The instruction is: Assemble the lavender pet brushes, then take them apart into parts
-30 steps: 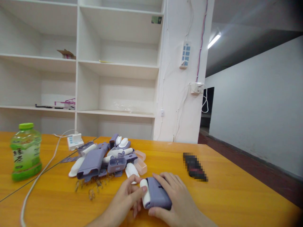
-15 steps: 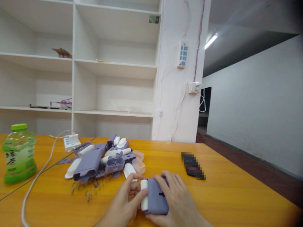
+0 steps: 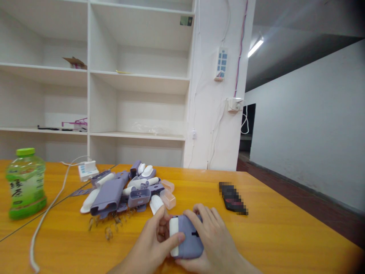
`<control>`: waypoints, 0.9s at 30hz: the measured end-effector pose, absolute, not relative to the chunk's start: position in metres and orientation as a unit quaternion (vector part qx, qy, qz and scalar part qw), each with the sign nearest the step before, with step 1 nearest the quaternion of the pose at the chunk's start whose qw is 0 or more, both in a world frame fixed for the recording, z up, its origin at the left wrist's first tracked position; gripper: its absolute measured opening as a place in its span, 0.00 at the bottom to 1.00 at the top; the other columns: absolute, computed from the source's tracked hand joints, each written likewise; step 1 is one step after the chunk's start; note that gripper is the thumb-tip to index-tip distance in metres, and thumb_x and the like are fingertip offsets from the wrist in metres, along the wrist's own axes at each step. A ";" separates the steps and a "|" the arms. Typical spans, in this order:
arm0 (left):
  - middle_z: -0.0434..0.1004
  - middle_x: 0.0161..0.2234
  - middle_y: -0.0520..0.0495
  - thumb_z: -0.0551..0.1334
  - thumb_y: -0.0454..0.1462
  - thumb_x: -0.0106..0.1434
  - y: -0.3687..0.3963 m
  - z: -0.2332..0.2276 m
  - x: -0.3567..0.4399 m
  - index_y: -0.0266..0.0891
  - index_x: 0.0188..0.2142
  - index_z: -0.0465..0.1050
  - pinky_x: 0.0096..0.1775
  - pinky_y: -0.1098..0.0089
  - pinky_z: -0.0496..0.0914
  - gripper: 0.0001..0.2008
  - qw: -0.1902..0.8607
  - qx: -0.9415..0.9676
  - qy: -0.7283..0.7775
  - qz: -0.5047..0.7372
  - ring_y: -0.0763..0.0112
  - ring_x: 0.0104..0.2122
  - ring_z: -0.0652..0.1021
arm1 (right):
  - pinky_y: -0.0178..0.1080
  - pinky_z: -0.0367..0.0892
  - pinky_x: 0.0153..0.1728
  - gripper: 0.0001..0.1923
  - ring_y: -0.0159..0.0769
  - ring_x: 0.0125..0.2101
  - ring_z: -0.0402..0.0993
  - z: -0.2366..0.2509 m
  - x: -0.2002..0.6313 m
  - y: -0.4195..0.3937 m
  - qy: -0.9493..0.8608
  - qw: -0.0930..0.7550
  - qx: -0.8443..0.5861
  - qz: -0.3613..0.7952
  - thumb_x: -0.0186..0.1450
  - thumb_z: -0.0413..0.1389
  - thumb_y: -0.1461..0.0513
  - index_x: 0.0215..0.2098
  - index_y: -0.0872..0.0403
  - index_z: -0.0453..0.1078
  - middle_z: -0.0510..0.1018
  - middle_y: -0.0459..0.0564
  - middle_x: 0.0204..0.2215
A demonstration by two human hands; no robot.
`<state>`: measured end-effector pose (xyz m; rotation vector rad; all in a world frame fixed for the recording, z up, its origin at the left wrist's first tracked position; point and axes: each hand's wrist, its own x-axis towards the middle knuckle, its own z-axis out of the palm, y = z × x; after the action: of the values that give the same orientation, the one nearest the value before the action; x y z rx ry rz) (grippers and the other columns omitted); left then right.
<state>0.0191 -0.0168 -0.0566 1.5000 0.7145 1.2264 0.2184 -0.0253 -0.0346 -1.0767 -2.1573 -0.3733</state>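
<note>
2 hands of ours clasp the purple case [image 3: 188, 239] low on the orange table [image 3: 270, 236]: our left hand [image 3: 152, 249] pinches its white end, our right hand [image 3: 213, 243] covers its top, near the parts pile [image 3: 125, 190].

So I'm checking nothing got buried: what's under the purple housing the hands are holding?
The purple housing lies on the orange table, with the right hand over it and the left hand pressing its white end piece. Its underside is hidden.
</note>
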 end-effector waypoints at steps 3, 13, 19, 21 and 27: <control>0.74 0.36 0.51 0.72 0.46 0.59 -0.018 -0.050 0.019 0.42 0.40 0.63 0.33 0.74 0.73 0.21 0.508 0.629 0.316 0.496 0.70 0.34 0.78 | 0.49 0.64 0.44 0.39 0.50 0.41 0.71 -0.033 0.219 -0.027 -0.832 0.338 -0.422 -0.126 0.48 0.66 0.37 0.51 0.46 0.68 0.74 0.51 0.42; 0.72 0.36 0.53 0.64 0.54 0.65 -0.022 -0.053 0.010 0.42 0.47 0.63 0.19 0.80 0.61 0.22 0.478 0.666 0.353 0.450 0.82 0.19 0.67 | 0.50 0.63 0.45 0.39 0.50 0.42 0.69 -0.033 0.220 -0.032 -0.832 0.326 -0.439 -0.093 0.49 0.65 0.38 0.53 0.44 0.67 0.71 0.51 0.45; 0.72 0.31 0.53 0.62 0.53 0.67 -0.026 -0.054 0.004 0.44 0.61 0.59 0.22 0.76 0.64 0.29 0.476 0.669 0.376 0.430 0.76 0.21 0.69 | 0.52 0.65 0.45 0.39 0.51 0.43 0.70 -0.032 0.219 -0.033 -0.836 0.331 -0.427 -0.096 0.48 0.67 0.39 0.53 0.46 0.68 0.71 0.51 0.44; 0.72 0.31 0.53 0.63 0.53 0.66 -0.026 -0.054 0.005 0.45 0.62 0.59 0.21 0.76 0.63 0.31 0.490 0.660 0.369 0.434 0.75 0.21 0.68 | 0.52 0.65 0.46 0.40 0.51 0.43 0.70 -0.032 0.219 -0.033 -0.835 0.334 -0.424 -0.102 0.48 0.67 0.40 0.53 0.47 0.68 0.72 0.52 0.44; 0.78 0.38 0.46 0.65 0.54 0.64 -0.030 -0.061 0.016 0.45 0.57 0.67 0.35 0.69 0.72 0.27 0.435 0.645 0.385 0.496 0.62 0.35 0.76 | 0.51 0.64 0.47 0.39 0.51 0.44 0.70 -0.029 0.221 -0.033 -0.844 0.328 -0.414 -0.088 0.48 0.67 0.40 0.53 0.46 0.67 0.72 0.51 0.44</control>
<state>0.0159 -0.0296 -0.0608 1.6063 0.9577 1.2343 0.2209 -0.0329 -0.0287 -1.0853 -2.2114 -0.2317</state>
